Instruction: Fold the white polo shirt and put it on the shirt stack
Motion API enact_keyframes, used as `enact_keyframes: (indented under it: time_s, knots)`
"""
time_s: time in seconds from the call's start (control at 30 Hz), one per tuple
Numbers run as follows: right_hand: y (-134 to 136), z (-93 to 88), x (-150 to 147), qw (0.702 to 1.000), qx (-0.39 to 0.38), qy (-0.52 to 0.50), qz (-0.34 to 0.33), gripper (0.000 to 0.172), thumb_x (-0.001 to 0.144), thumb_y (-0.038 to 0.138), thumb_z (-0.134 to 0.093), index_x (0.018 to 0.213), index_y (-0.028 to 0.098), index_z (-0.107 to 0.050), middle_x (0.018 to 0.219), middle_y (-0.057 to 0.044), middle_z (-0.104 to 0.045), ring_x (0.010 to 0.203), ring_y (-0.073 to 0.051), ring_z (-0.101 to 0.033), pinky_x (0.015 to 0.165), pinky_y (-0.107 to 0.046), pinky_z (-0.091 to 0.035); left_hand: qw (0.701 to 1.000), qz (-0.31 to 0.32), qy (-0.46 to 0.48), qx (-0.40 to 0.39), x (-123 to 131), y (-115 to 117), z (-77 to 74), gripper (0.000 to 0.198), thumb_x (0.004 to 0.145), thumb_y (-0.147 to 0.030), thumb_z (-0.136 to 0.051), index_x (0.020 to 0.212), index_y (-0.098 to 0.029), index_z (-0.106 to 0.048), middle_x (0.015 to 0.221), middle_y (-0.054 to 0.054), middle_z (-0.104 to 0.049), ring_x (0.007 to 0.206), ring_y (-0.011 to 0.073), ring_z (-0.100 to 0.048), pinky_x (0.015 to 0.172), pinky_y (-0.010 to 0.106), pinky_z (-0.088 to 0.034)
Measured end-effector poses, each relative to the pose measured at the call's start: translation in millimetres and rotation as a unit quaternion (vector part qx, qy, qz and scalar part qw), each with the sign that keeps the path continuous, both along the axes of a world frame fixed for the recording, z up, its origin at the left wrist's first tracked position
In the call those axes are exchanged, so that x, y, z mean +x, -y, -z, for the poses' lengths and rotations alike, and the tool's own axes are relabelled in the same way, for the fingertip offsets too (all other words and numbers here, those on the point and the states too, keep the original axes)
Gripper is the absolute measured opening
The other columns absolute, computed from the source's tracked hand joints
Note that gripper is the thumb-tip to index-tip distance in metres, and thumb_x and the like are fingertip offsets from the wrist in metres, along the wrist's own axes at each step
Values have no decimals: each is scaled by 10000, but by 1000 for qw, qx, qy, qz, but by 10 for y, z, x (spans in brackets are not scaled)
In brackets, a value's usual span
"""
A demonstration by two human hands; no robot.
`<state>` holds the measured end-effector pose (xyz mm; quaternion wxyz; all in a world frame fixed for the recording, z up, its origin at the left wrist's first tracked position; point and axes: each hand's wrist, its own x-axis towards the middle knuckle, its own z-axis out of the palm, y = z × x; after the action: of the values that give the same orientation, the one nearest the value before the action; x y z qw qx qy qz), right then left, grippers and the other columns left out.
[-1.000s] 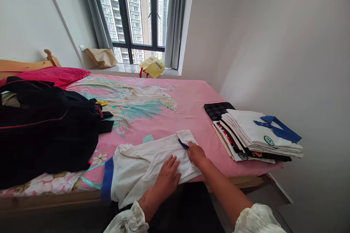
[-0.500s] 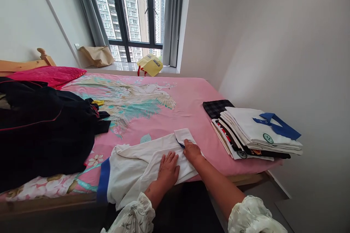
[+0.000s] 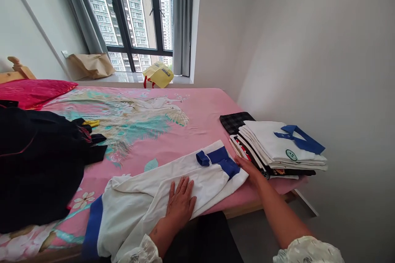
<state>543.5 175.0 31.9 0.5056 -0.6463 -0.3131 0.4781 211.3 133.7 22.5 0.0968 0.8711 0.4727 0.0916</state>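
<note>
A long-sleeved white shirt [image 3: 135, 197] with blue trim lies along the near edge of the bed, its sleeves folded lengthwise over the body. At its right end the blue cuffs and blue collar area [image 3: 219, 155] show. My left hand [image 3: 180, 203] rests flat on the shirt's middle, fingers stretched out. My right hand [image 3: 248, 168] is at the shirt's far right edge, fingers closed at the cloth and partly hidden. Just beyond that hand sits a stack of folded clothes [image 3: 271, 144], topped by a white polo shirt with a blue collar.
Dark clothes [image 3: 37, 160] are heaped on the bed at left, beside a red pillow [image 3: 37, 90]. A folded dark checked cloth [image 3: 236, 121] touches the stack. On the window sill stand a brown paper bag [image 3: 92, 65] and a yellow bag [image 3: 159, 74]. A wall rises at right.
My right hand has moved right, and the shirt's folded-over end now lies turned out, showing blue cuffs and collar. My left hand stays flat on the shirt. The view has swung slightly right.
</note>
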Motion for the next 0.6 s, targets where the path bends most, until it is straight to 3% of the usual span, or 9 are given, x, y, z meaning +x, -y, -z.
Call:
enact_keyframes:
  time_s: [0.1,0.17,0.33,0.4,0.53,0.6]
  knots:
    - [136,119,121,996,-6,-81,20,458,755,588,-578,892,152,-601,853,-109,-687,794,-214,-660,667,-321,-531,1000,2,-12,-4,76,-61,-25,514,895,-332,-334,1373,-157,-401,1491,103,-302,1392,253,-229,1120,577,-111]
    - [189,182,80,991,4,-126,32,431,737,552,-633,924,165,-598,861,-85,-686,776,-198,-656,656,-302,-525,1000,11,-15,-5,168,-148,-55,501,892,-324,-335,1359,-161,-421,1489,103,-307,1391,254,-231,1117,585,-97]
    - [222,250,-34,985,40,-153,73,381,687,461,-722,929,186,-617,844,-34,-684,741,-164,-638,629,-246,-499,1000,-2,11,-14,587,-552,-156,469,872,-305,-385,1317,-179,-463,1460,133,-366,1375,284,-268,1098,620,-91]
    - [214,268,-26,983,46,-159,85,385,690,470,-716,927,181,-625,814,-29,-681,721,-161,-633,617,-244,-494,998,19,58,-31,803,-721,-216,500,862,-322,-418,1341,-178,-424,1474,148,-334,1370,290,-279,1092,611,-151]
    - [195,286,19,973,52,-202,99,379,706,457,-704,945,171,-636,803,-35,-685,740,-156,-635,642,-238,-496,968,118,222,-15,1144,-880,-260,589,874,-371,-428,1413,-176,-294,1537,134,-170,1400,223,-211,1102,433,-288]
    - [193,269,27,969,52,-219,100,367,712,436,-704,951,165,-638,830,-45,-691,771,-157,-640,675,-239,-501,963,80,256,14,1226,-858,-187,552,898,-364,-382,1407,-166,-306,1532,126,-195,1404,214,-198,1114,431,-270]
